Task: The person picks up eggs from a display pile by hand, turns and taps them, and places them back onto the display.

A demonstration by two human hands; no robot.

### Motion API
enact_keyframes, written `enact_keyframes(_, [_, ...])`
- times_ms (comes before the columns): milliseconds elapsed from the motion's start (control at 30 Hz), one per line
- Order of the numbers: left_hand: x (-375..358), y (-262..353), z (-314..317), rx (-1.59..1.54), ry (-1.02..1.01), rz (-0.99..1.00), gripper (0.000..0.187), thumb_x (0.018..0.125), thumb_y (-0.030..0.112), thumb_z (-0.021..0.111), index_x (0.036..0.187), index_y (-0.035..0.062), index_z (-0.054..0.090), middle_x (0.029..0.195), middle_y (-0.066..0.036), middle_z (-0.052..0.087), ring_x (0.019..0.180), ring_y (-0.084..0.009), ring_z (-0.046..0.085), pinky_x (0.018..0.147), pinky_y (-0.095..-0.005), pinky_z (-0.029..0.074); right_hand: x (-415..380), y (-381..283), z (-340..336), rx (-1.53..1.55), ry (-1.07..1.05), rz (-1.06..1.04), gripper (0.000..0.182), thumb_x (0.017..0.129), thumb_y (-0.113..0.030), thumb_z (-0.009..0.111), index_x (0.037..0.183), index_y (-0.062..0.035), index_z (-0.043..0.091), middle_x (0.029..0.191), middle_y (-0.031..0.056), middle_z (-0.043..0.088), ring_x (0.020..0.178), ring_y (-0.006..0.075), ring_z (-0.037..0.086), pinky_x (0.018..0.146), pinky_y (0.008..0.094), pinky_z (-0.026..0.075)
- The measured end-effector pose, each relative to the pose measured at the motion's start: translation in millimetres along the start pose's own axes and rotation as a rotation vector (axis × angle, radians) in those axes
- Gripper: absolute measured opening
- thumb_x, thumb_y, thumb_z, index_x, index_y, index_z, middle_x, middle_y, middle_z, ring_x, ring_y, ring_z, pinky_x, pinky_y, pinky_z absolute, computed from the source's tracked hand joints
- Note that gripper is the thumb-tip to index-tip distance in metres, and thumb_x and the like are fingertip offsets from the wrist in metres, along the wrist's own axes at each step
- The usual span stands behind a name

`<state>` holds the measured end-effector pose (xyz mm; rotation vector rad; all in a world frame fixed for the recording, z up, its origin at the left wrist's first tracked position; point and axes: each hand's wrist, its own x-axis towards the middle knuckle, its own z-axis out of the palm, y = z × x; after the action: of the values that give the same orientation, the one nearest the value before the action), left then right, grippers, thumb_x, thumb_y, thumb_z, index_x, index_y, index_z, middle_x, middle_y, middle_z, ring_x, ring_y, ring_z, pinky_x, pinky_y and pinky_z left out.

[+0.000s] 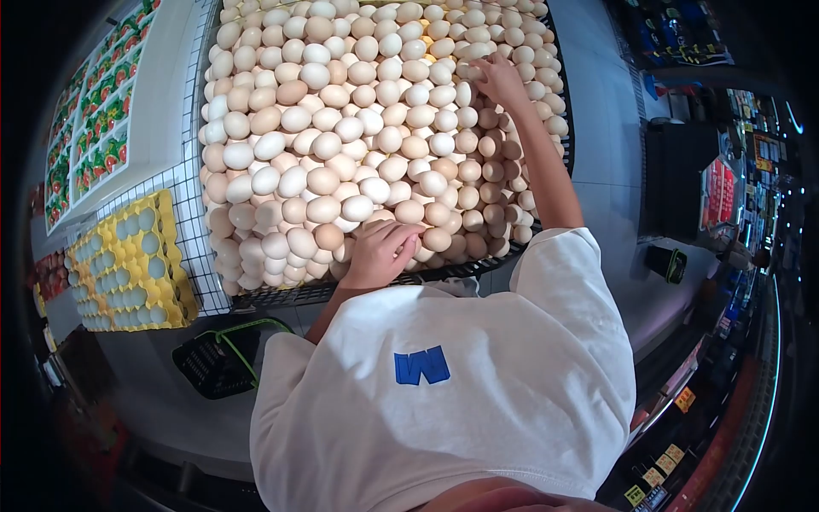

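A large heap of cream and light brown eggs (324, 145) fills a black-rimmed display bin. My right hand (499, 78) reaches across to the far right part of the heap, its fingers bent down around an egg there; the fingertips are partly hidden among the shells. At the near edge of the heap, my left hand (381, 253) rests against the eggs with curled fingers. Whatever may be inside that hand is hidden. A light brown egg (328, 236) lies just left of it, and another egg (437, 239) just right.
Yellow egg trays (175, 256) with pale greenish eggs stand left of the bin, beside a white wire grid (189, 183). Packed red and green goods (107, 111) lie farther left. A black shopping basket (205, 367) with green handles sits on the floor. Shelves line the right.
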<state>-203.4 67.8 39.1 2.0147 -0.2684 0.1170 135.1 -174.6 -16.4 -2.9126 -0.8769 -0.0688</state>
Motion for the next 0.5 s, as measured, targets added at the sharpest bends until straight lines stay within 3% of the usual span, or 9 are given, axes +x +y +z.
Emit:
enact_keyframes(333, [1,2,-2,-0.016,0.003,0.009,0.01,0.087,0.007,0.064,0.096,0.0077,0.068,0.086,-0.007,0.07,0.076,-0.0251,0.066,0.067,-0.0374,0.051,-3,-14,-15,-0.057,0.079,0.016,0.043,0.074,-0.017,0.075,0.117,-0.0188,0.068,0.107,0.0133,0.061,0.096,0.0306,0.062,0.084,0.0437,0.054])
enact_keyframes(433, [2,3,0,-0.013,0.017,0.026,0.01,0.087,0.008,0.064,0.096,0.0077,0.068,0.086,-0.006,0.07,0.077,-0.0254,0.066,0.068,-0.0374,0.051,-5,-44,-30,0.027,0.159,-0.015,0.035,0.078,-0.019,0.073,0.112,-0.0146,0.07,0.099,0.0135,0.063,0.091,0.0318,0.063,0.081,0.0435,0.054])
enact_keyframes(500, [1,4,0,-0.02,0.014,0.032,0.01,0.088,0.008,0.063,0.097,0.0077,0.068,0.087,-0.006,0.07,0.079,-0.0254,0.066,0.07,-0.0371,0.051,-9,-84,-39,0.343,0.167,-0.135,0.027,0.083,-0.019,0.071,0.108,-0.0107,0.07,0.093,0.013,0.063,0.087,0.0321,0.063,0.078,0.0423,0.054])
